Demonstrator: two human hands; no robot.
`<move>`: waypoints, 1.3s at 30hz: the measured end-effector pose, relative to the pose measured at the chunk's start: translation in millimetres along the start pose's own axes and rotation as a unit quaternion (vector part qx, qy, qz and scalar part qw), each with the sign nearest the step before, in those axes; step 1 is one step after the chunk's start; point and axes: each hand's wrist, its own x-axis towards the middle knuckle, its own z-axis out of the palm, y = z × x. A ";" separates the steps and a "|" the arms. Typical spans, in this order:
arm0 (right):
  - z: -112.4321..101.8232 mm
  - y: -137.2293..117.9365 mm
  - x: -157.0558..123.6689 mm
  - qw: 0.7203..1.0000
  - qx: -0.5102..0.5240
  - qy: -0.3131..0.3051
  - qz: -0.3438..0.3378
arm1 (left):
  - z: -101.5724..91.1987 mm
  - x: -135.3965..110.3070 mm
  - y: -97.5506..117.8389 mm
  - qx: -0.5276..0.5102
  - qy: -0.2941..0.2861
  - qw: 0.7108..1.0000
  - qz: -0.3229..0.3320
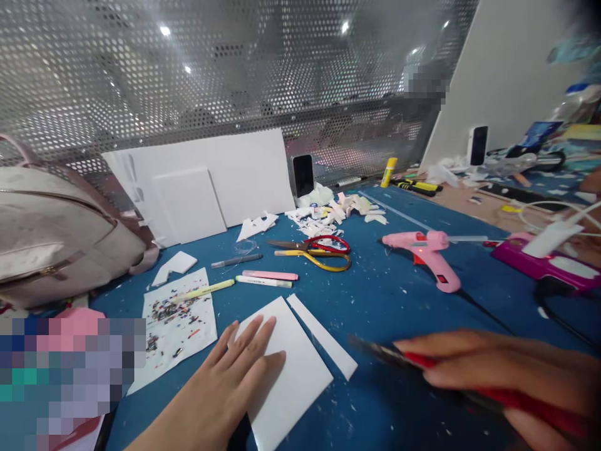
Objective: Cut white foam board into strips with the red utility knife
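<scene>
My left hand point(244, 369) lies flat with its fingers spread on a white board piece point(293, 376). A narrow white strip point(323, 337) rests just beyond the board's right edge, with a thin gap of blue between them. To the right, my right hand point(483, 369) is closed around a red utility knife point(417, 359), blurred by motion. Its dark blade points left toward the strip, apart from it. Part of the knife's handle is hidden by my fingers.
Scissors point(323, 250) and several markers point(270, 275) lie ahead. A pink glue gun point(429, 250) and a purple power strip point(549, 263) are at the right. White scraps point(323, 219) are heaped near a phone point(303, 175). A backpack point(61, 232) stands left.
</scene>
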 end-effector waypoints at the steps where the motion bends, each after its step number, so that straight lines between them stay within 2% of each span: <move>1: -2.8 1.1 12.3 1.000 0.017 -0.017 0.006 | -4.2 -1.3 -0.7 0.001 0.004 1.000 -0.009; 4: -4.1 9.3 40.8 0.997 0.040 -0.066 -0.031 | -11.2 -2.3 -0.2 -0.012 0.009 1.000 -0.023; 6: -0.1 15.0 48.8 0.991 0.066 -0.094 -0.061 | -9.4 0.8 2.6 -0.038 0.008 0.999 -0.026; 12: 9.6 7.6 44.2 0.988 0.097 -0.093 -0.071 | 18.7 22.1 14.6 -0.149 0.070 0.986 -0.023; 17: 14.5 -4.2 41.5 0.978 0.161 -0.111 -0.077 | 25.4 37.0 19.5 -0.188 0.064 0.980 -0.026; 24: 29.4 -3.1 39.2 0.962 0.215 -0.135 -0.102 | 24.8 55.0 32.1 -0.222 0.067 0.964 -0.133; 27: 21.5 2.3 43.8 0.967 0.209 -0.105 -0.107 | 24.7 61.1 34.8 -0.215 0.056 0.963 -0.154; 32: 6.3 8.9 43.5 0.993 0.078 -0.060 -0.060 | 25.0 62.4 36.4 -0.228 0.065 0.957 -0.168; 36: 22.0 5.5 20.5 0.996 0.018 -0.025 -0.083 | 25.5 60.6 38.4 -0.210 0.079 0.959 -0.172; 38: 33.0 1.3 7.3 0.999 0.003 0.034 -0.031 | 25.1 59.6 37.9 -0.189 0.074 0.966 -0.160; 39: 37.1 -0.4 2.0 0.999 -0.001 0.019 -0.026 | 24.8 59.0 37.1 -0.176 0.070 0.970 -0.152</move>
